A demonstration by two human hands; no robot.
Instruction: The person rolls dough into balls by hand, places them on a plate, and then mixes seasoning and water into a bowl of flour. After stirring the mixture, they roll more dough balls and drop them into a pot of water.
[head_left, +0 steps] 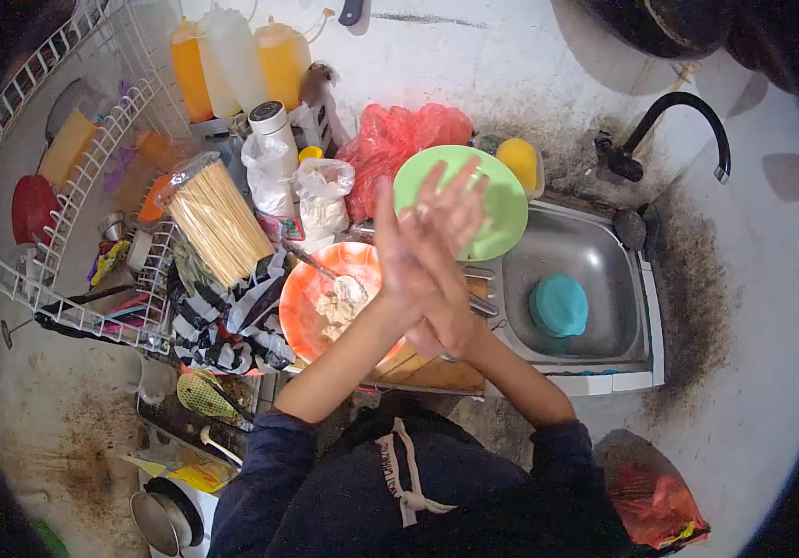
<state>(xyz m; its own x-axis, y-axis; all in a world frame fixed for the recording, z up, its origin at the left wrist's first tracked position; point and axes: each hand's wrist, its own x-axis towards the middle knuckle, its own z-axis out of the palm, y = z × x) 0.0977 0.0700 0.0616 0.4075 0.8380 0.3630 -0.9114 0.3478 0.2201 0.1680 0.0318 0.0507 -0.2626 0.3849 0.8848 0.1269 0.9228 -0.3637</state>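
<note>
My left hand and my right hand are pressed together, one crossing the other, above the counter. The left hand's fingers are stretched out and somewhat blurred. The right hand's fingers lie extended across the left palm. No object shows between them. Below and to the left sits an orange-and-white bowl, holding a pale doughy mixture and a metal spoon. Behind the fingers is a light green plate. My forearms hide part of the bowl and of the wooden board beneath.
A steel sink with a turquoise bowl is at right, under a black faucet. Skewers, flour bags, a red plastic bag and sauce bottles crowd the back left. A white rack stands far left.
</note>
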